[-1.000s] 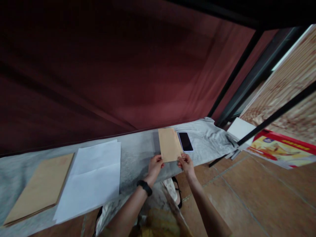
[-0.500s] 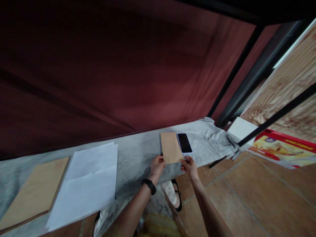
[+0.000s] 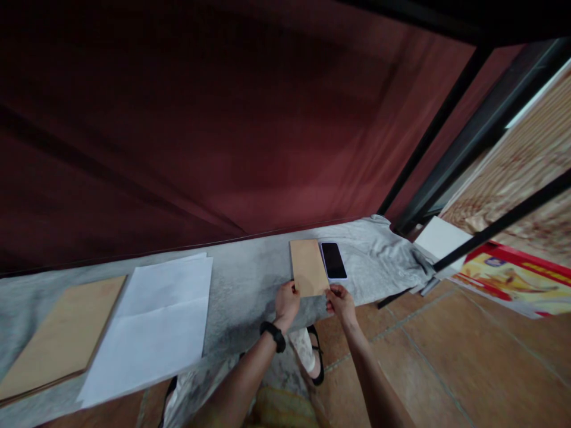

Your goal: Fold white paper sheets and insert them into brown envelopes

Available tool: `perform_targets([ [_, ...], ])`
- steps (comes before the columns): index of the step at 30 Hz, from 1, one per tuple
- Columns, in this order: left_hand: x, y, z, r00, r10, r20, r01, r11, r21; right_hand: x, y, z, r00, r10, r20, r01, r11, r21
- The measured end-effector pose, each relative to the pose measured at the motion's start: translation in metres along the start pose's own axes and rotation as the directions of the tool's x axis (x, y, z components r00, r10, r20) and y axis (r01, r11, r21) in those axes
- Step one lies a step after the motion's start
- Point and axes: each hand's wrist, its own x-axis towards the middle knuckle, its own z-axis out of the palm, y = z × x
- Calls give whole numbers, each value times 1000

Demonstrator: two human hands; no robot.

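A flat brown paper rectangle (image 3: 309, 266), which looks like an envelope, lies on the grey cloth in front of me. At its lower left corner, my left hand (image 3: 287, 300) is closed with the fingertips on the edge; a black band circles that wrist. My right hand (image 3: 341, 301) pinches the lower right corner between thumb and fingers. Just right of the paper, almost touching it, lies a phone (image 3: 333, 260) with a dark screen and a pale rim.
White paper sheets (image 3: 154, 321) and a stack of larger brown paper (image 3: 62, 339) lie to the left on the grey cloth (image 3: 243, 273). A dark red curtain (image 3: 250, 148) hangs behind. Black metal bars and a red and yellow box (image 3: 517, 276) are on the right.
The view has shifted slightly. Both hands stay at the lower corners of the brown paper, which lies in the same place; my left hand has turned a little.
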Motion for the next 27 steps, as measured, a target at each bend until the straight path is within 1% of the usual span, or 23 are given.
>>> perform_targets([
  [4,1,1,1,1000,-23,6,23,1000,-21,0,0,-1,1000,-22,2,22,999,-49],
  [8,1,-1,1,998,-53,14,54,995,-83,1,-1,-2,999,-41,12,42,995,-93],
  [15,-9,-10,-2,995,-95,25,98,980,-173,-3,2,-2,995,-85,59,93,982,-165],
  [19,-10,-13,-1,996,-91,-3,89,983,-162,-5,2,-3,989,-129,72,141,968,-210],
  [24,-8,-13,3,998,-63,-15,60,990,-126,-6,0,-4,990,-120,80,134,968,-214],
  [27,-12,-10,3,999,-27,-21,25,995,-96,-6,-1,-5,991,-113,73,127,961,-246],
])
